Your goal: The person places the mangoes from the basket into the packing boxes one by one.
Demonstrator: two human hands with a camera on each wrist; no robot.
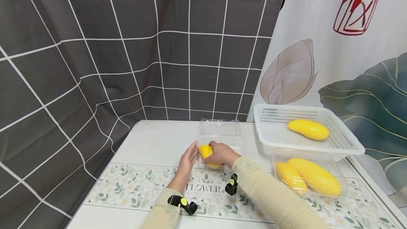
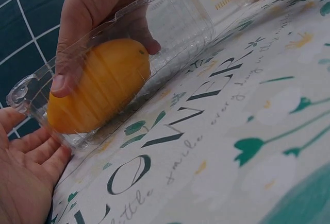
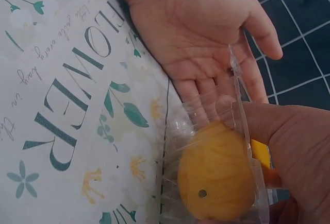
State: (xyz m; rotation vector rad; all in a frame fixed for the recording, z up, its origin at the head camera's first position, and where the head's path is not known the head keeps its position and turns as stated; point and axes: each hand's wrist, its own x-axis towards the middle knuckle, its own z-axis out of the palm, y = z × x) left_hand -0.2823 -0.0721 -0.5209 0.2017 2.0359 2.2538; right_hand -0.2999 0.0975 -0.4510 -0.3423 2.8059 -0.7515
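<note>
A yellow mango (image 2: pixel 105 82) lies in a clear plastic clamshell box (image 2: pixel 188 23), whose lid (image 1: pixel 219 129) stands raised at the back. My right hand (image 1: pixel 220 153) reaches into the box and grips the mango, thumb on the near side. In the right wrist view the stem-end dot shows through the ribbed wall; a yellow patch (image 3: pixel 261 154) appears beyond the rim, and I cannot tell if it is the same fruit. My left hand (image 1: pixel 188 158) is beside the box's left end, fingers extended, fingertips at its wall.
At the right, a white slotted basket (image 1: pixel 265 130) holds one mango (image 1: pixel 308 129). In front of it, a clear box (image 1: pixel 341 172) contains two mangoes (image 1: pixel 314 177). A floral strip marked FLOWER crosses the white table (image 1: pixel 155 140). Grid-patterned cloth (image 1: pixel 127 56) hangs behind.
</note>
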